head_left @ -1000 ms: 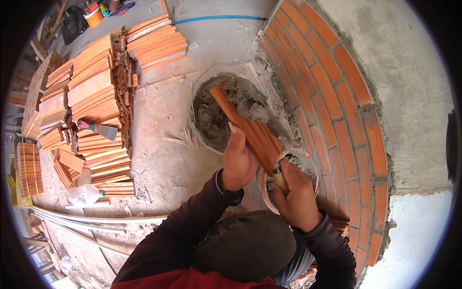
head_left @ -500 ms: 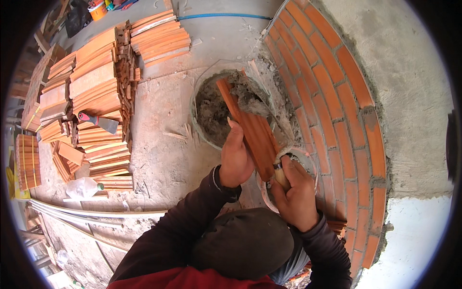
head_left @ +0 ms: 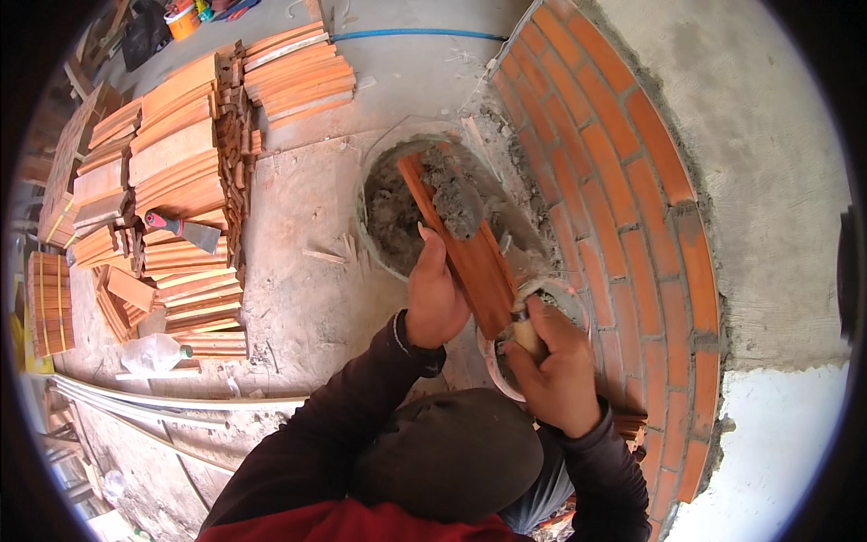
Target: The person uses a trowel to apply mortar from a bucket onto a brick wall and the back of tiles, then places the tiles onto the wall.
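Note:
In my left hand is a long terracotta brick tile, gripped along its left edge and slanting over the mortar tub. My right hand is wrapped round the wooden handle of a trowel, close to the tile's near end. Grey mortar sits over the upper right part of the tile; the trowel's blade is mostly hidden by it. Beneath is a round tub of wet grey mortar. A smaller pale-rimmed bucket stands below my right hand, partly covered by it.
On my right rises a wall of brick tiles with grey joints, bordered by plaster. Tall stacks of tiles stand at the left, a red-handled scraper on them. A plastic bottle and long pale strips lie nearer.
The mortar at the trowel's far end has moved left, from beside the tile onto its upper part. Both hands keep their holds and have shifted only slightly.

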`<state>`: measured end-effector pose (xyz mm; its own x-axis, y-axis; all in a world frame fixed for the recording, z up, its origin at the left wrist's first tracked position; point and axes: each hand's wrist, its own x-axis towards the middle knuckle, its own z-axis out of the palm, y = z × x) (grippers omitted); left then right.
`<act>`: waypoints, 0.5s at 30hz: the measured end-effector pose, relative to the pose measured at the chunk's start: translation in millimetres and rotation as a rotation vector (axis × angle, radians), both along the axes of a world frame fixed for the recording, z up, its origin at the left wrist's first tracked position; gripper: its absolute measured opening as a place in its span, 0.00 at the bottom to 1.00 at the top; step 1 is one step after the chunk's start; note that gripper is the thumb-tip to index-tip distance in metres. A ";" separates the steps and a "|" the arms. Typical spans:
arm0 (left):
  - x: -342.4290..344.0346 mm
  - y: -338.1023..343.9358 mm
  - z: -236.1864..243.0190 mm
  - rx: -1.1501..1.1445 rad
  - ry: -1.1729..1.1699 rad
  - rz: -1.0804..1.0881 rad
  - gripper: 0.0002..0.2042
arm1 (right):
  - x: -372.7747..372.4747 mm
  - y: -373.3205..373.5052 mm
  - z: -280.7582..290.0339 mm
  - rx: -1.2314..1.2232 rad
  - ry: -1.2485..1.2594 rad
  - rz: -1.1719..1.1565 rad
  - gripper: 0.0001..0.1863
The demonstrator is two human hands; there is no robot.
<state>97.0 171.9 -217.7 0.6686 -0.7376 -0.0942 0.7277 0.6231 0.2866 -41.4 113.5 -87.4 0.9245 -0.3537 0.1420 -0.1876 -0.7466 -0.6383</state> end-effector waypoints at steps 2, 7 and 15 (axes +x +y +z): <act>4.0 7.1 -0.1 0.028 -0.006 -0.019 0.34 | -10.6 -6.7 3.9 -0.033 -0.059 0.003 0.24; 27.5 44.6 27.2 0.128 -0.031 -0.184 0.33 | -30.7 -34.1 26.6 0.466 0.232 -0.249 0.15; 59.1 96.3 39.9 0.040 0.148 -0.548 0.29 | -29.7 -79.8 -1.8 -0.039 0.082 0.068 0.11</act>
<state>156.1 268.2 -177.8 0.1663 -0.9670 -0.1929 0.9759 0.1334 0.1726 -71.1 33.7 -89.3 0.9553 -0.2855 0.0771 -0.1862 -0.7833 -0.5931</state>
